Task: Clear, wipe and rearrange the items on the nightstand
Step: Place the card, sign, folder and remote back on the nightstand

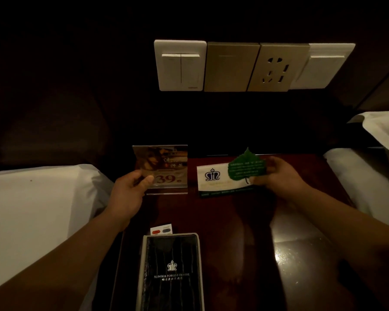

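Observation:
A dark glossy wooden nightstand point(234, 221) fills the middle of the head view. My left hand point(130, 187) grips the lower left corner of a clear acrylic sign stand point(164, 167) holding a brown advert card, upright at the back left. My right hand point(276, 173) holds a green leaf-shaped card point(245, 167) together with the right end of a white card with a crest logo point(216, 178). A black leather hotel folder point(171, 272) lies near the front edge. A small white card with a red and a blue oval point(162, 228) peeks out behind it.
White bedding lies to the left point(32, 209) and to the right point(373, 176) of the nightstand. On the dark wall behind it is a row of plates: a white double switch point(180, 66), a gold switch point(231, 68), a gold socket point(276, 68) and a white switch point(321, 68).

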Demonstrator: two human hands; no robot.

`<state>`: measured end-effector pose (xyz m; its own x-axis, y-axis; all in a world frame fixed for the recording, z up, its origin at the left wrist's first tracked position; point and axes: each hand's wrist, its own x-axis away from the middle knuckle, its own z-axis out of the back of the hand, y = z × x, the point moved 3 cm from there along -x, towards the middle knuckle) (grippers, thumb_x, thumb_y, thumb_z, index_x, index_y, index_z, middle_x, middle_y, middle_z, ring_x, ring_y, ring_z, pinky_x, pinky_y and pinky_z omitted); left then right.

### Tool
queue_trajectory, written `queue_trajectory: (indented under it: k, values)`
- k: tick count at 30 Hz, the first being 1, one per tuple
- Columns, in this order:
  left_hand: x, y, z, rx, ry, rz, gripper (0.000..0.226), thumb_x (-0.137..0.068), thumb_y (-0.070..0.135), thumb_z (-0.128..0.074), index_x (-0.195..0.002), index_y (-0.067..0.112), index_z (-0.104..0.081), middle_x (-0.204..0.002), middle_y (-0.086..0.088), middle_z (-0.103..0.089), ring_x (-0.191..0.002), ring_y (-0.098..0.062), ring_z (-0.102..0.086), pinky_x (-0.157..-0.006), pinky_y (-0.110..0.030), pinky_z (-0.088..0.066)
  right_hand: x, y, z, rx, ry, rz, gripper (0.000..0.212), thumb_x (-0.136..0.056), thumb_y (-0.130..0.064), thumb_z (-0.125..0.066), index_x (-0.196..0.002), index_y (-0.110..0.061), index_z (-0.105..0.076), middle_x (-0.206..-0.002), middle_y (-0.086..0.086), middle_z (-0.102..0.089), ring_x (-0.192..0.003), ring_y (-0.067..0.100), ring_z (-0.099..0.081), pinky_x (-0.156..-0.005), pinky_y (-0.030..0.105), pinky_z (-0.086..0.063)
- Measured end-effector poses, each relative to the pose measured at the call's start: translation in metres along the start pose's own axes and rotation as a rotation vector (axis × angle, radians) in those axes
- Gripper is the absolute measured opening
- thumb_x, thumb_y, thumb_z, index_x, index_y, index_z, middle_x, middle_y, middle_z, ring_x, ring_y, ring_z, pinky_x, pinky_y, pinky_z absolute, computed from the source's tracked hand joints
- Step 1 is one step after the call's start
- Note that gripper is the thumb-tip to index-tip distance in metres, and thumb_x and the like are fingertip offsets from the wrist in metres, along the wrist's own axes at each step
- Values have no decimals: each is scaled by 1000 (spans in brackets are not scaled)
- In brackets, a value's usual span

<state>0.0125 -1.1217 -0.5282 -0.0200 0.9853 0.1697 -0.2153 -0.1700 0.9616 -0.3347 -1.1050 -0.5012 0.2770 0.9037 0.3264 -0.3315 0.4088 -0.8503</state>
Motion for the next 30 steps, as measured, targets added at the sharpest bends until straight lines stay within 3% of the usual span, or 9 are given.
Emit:
queue_trajectory:
  k: [3,6,9,16,22,25,27,30]
  values:
    - [3,2,-1,-7,5,-8,18,-100,15,-52,-97,23,-68,-100,6,-71,-86,3,-66,-67,-8,-48,2,17,-9,-90,23,6,52,-78,2,-76,-125,-10,-58,-117,8,-68,-107,26,-66,-95,45,-53]
    - [5,2,-2,-2,3,12,16,-99,15,-53,-104,18,-69,-106,0,-72,-98,-10,-66,-80,-21,-49,6,24,-13,-124,84,34,32,-82,-4,-75,-110,-13,-65,-96,0,-72,-91,18,-69,-83,37,-57]
    - [6,0,-1,5,-5,25,17,-99,15,-54,-103,22,-69,-108,0,-72,-102,-11,-65,-83,-23,-48,8,26,-15,-107,95,45,23,-83,-10,-75,-103,-14,-66,-85,-1,-72,-85,17,-70,-69,27,-54]
    - [2,-1,2,-36,-34,59,17,-97,20,-58,-94,32,-70,-99,12,-73,-91,2,-67,-72,-13,-46,16,28,-21,-116,144,25,26,-81,-13,-78,-103,-11,-65,-89,13,-72,-88,30,-70,-86,51,-57]
    - [0,-1,7,-8,-41,78,16,-95,16,-62,-100,27,-71,-104,4,-74,-101,-14,-67,-83,-28,-51,19,28,-18,-191,94,12,38,-81,-8,-76,-116,-7,-62,-96,12,-73,-92,28,-71,-87,53,-57]
    - [5,-2,11,17,-42,74,36,-90,9,-67,-123,20,-64,-117,1,-70,-110,-15,-65,-94,-37,-53,23,29,-20,-213,76,10,39,-81,-5,-75,-118,-8,-61,-98,8,-74,-94,25,-72,-89,50,-57]
    - [14,-3,17,90,16,101,49,-88,6,-68,-134,20,-56,-122,0,-66,-109,-14,-65,-87,-33,-55,28,32,-20,-251,95,-5,47,-80,-3,-76,-123,-10,-59,-101,6,-73,-95,25,-71,-88,46,-57]
    - [52,-10,28,254,180,203,43,-89,3,-64,-130,18,-59,-117,-7,-69,-98,-16,-68,-78,-31,-55,47,43,-16,-206,163,-60,53,-81,-5,-75,-128,-14,-54,-102,1,-69,-93,22,-69,-83,42,-56]
